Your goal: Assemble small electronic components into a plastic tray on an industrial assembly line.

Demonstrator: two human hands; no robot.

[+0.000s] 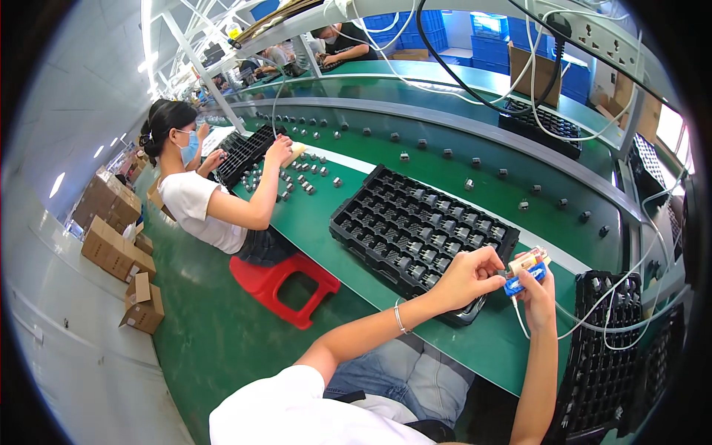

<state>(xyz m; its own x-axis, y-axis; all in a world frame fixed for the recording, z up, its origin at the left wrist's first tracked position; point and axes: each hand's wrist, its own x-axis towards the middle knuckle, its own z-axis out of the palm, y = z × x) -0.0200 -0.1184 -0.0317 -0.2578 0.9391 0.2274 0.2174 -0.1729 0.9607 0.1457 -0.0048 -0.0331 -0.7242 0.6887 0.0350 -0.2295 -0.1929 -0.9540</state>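
Observation:
My right hand (pixel 541 298) is wrapped around a small blue and cream handheld fixture (pixel 525 280) with a white cable hanging from it. Thumb and forefinger of my left hand (pixel 466 279) pinch a small grey part (pixel 501 273) at the fixture's left end; the fingers partly hide it. Just left of both hands lies a black compartment tray (pixel 360 248) on the green bench. Several grey parts with metal prongs (pixel 437 241) stand in its cells, mostly toward the right side, while cells at the left look dark.
A conveyor (pixel 489 194) carries small parts beyond the tray. Another black tray (pixel 604 356) sits right of my forearm, with loose cables (pixel 593 326) nearby. A power strip (pixel 604 41) hangs overhead. A co-worker (pixel 211 193) works at left beside a red stool (pixel 285 285).

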